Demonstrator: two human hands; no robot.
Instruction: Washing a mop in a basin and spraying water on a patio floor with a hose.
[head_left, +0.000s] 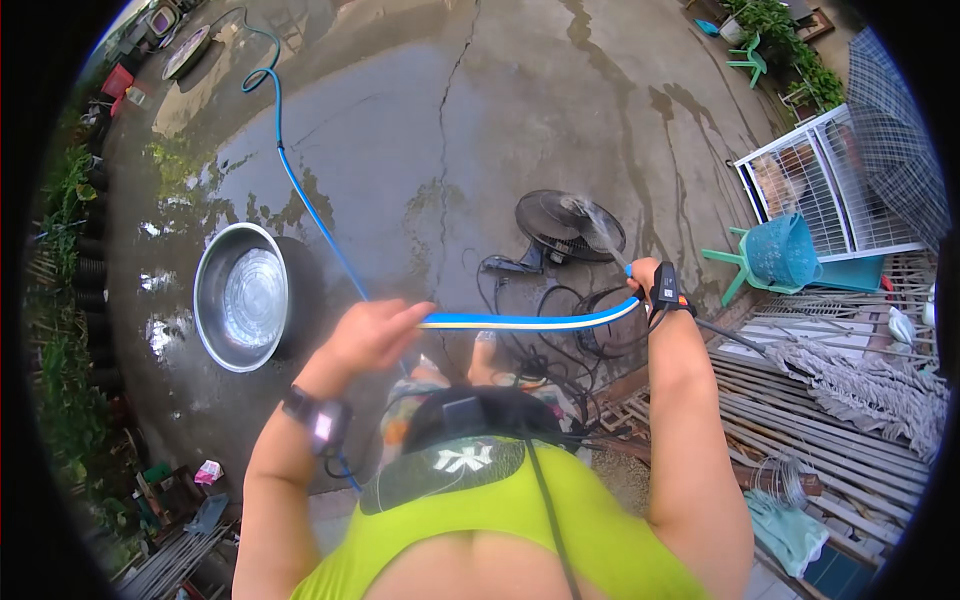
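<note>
A blue water hose (517, 322) with a pale stripe runs between my two hands. My right hand (646, 276) grips it near its outlet, and water sprays from there onto a black electric fan (559, 225) on the wet concrete. My left hand (382, 334) is closed around the hose at the left, fingers slightly blurred. From there the hose trails away up the floor. Power cables (547, 367) lie coiled near my feet, beside the fan's base. A large round metal basin (244, 298) rests on the floor to the left.
At the right stand a white wire cage (810, 180) with an animal inside, a checked umbrella (892, 127), a blue basket (784, 251) on a green stool (735, 274), and a string mop (862, 390) over slatted racks (847, 457). Plants (56, 300) line the left edge.
</note>
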